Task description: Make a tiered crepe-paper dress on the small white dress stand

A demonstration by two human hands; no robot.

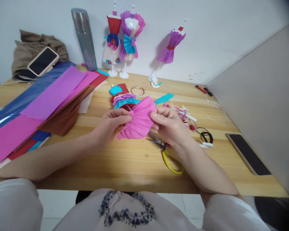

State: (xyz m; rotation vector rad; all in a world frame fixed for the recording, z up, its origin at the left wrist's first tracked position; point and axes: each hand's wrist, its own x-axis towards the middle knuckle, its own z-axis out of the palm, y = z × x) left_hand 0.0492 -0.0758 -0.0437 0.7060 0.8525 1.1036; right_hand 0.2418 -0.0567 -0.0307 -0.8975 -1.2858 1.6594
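A pink pleated fan of crepe paper [141,120] is held up between both hands above the table. My left hand [113,123] pinches its gathered edge at the left. At its right edge, my right hand [167,122] grips it between thumb and fingers. Scissors with yellow handles [172,165] lie just under my right wrist, blades pointing left. Behind the fan, partly hidden by it, lies a small red, purple and blue ruffled dress [122,96]. A blue paper strip [164,98] rests to its right.
Crepe paper sheets [54,93] cover the table's left side. Dressed mini mannequins [170,48] and a bottle [85,41] stand along the wall. Paper scraps [183,114], black bands [206,136] and a phone [249,154] lie at the right. Another phone [43,61] rests on brown cloth [38,41].
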